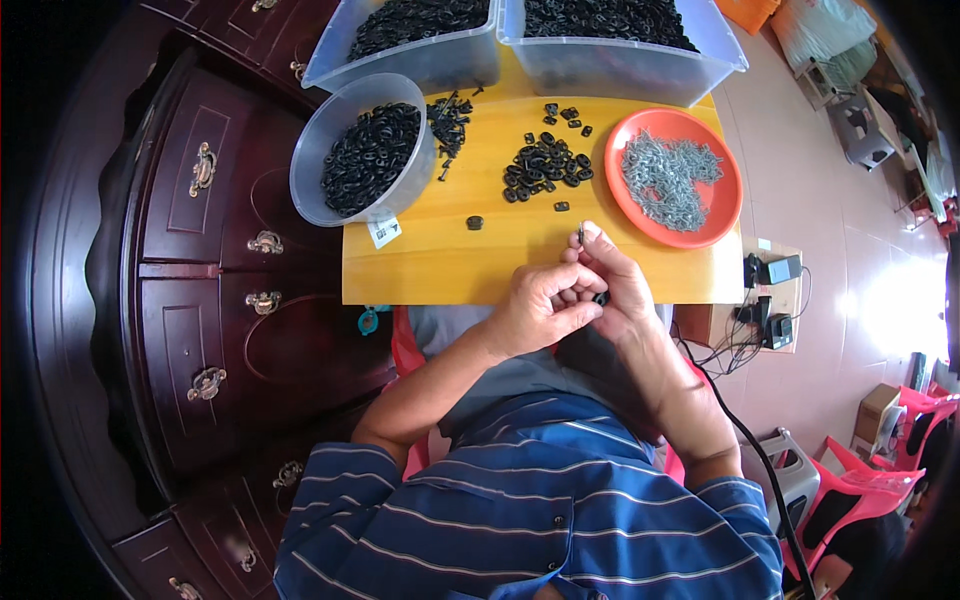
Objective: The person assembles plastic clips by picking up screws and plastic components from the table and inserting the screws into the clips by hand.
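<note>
My two hands meet just over the near edge of the yellow table [440, 270]. My right hand [625, 285] pinches a small thin metal pin [581, 234] upright between thumb and forefinger. Tucked against it, my left hand [545, 310] has its fingers closed at a small black plastic piece [601, 298], partly hidden between both hands. Beyond them lies a loose pile of black oval pieces [545, 167]. One separate black piece [474, 223] rests to the left. An orange-red plate [728, 205] heaped with small silvery metal pins [670, 180] stands on the right.
A round clear tub [305, 185] of black pieces stands at the table's left, with dark slender parts [450, 125] beside it. Two translucent bins [420, 68] [620, 72] of black parts line the back. Dark wooden drawers [190, 330] flank the left; cables [735, 350] hang at right.
</note>
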Tool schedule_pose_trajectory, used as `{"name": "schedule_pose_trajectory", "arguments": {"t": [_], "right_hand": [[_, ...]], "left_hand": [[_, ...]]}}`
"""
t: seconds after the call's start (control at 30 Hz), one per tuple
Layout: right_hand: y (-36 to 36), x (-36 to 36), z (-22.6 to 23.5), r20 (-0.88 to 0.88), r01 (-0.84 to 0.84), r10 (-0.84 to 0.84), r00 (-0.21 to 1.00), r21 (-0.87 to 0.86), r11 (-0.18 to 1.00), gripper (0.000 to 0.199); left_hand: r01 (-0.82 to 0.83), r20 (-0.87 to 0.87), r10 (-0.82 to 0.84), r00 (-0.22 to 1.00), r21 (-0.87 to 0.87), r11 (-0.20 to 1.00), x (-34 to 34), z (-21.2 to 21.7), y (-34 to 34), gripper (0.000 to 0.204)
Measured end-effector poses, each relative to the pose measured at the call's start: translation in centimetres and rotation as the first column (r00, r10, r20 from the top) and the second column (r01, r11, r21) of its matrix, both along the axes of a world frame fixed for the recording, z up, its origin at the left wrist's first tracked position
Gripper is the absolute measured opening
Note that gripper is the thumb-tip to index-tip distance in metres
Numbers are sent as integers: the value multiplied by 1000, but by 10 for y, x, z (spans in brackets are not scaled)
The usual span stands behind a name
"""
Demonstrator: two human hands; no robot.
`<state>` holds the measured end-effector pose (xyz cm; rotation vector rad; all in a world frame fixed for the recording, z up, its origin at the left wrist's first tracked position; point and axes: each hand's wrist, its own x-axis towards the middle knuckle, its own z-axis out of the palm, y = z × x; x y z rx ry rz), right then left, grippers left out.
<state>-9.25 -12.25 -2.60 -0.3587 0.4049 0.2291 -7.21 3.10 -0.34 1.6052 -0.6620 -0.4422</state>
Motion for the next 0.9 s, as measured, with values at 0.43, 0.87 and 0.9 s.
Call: {"name": "schedule_pose_trajectory", "arguments": {"t": [0.43, 0.87, 0.9], "right_hand": [[11, -3, 5, 92, 51, -32, 995, -216, 975, 10], [8, -1, 9, 136, 123, -87, 987, -292, 948, 10], [8, -1, 9, 130, 135, -99, 987, -306, 942, 11]], "left_hand": [[10, -22, -7, 1000, 112, 994, 0, -1, 2, 12], [-38, 244, 47, 969, -41, 998, -4, 0, -7, 15], [-33, 145, 38, 989, -34, 999, -6, 1, -7, 15]]}}
